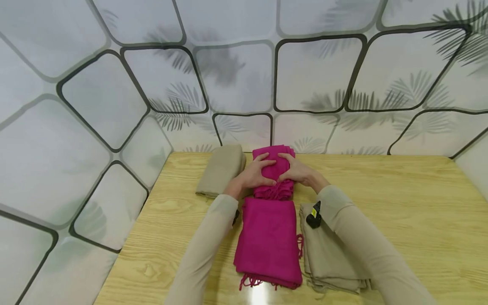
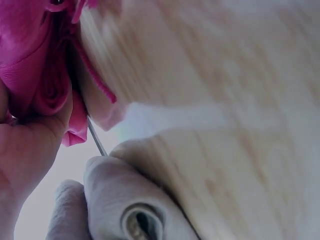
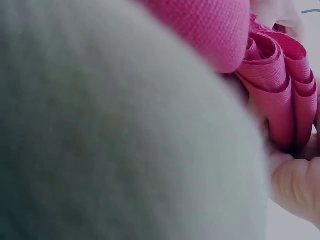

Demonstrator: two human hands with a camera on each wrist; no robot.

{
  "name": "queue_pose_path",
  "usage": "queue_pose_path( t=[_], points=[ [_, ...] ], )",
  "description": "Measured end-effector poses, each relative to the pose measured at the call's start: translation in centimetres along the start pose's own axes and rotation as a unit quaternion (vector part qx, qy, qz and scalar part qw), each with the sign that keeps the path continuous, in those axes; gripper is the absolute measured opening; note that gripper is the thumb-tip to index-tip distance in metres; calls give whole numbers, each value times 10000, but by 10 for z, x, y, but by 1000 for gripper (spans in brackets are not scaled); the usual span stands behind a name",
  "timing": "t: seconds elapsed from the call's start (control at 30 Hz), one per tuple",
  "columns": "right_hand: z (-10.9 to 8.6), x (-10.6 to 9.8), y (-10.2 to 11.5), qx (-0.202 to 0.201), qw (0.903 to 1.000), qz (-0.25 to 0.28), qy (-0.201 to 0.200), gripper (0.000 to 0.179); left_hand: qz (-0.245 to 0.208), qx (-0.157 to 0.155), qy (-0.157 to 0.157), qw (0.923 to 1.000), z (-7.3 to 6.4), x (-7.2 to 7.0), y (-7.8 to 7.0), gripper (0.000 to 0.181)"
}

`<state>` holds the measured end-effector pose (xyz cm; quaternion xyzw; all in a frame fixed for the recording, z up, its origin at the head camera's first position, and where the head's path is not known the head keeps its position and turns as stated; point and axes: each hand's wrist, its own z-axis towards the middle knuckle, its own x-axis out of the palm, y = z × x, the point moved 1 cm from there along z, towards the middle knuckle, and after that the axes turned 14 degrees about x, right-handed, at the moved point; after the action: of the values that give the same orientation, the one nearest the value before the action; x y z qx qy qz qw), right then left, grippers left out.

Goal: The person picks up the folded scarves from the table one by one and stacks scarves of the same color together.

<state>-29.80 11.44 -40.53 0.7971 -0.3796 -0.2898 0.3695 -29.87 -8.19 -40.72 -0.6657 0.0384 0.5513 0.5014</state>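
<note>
In the head view, a folded magenta scarf [image 1: 273, 169] lies at the back of the table, against the wall. My left hand [image 1: 253, 173] grips its left side, and my right hand [image 1: 300, 171] holds its right side. The left wrist view shows the left thumb and palm against the rolled magenta folds [image 2: 30, 75]. Layered folds of the scarf [image 3: 272, 100] sit within the right hand's grasp [image 3: 295, 185] in the right wrist view. Just in front lies a second folded magenta scarf [image 1: 270, 241] with fringed edges. Some fingers are hidden by cloth.
A folded beige cloth [image 1: 221, 169] lies to the left of the rear magenta scarf. Another beige cloth [image 1: 328, 258] lies front right, partly under the right sleeve [image 1: 362, 228]. The wooden table [image 1: 411, 203] meets a patterned wall [image 1: 316, 76] behind and at the left.
</note>
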Motion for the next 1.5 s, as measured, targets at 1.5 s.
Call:
queue_pose_path(
  t=[1.5],
  points=[
    [-71, 0, 46, -1051, 9943, -73, -184, 99, 233, 602, -517, 9966, -18, -50, -65, 72]
  ],
)
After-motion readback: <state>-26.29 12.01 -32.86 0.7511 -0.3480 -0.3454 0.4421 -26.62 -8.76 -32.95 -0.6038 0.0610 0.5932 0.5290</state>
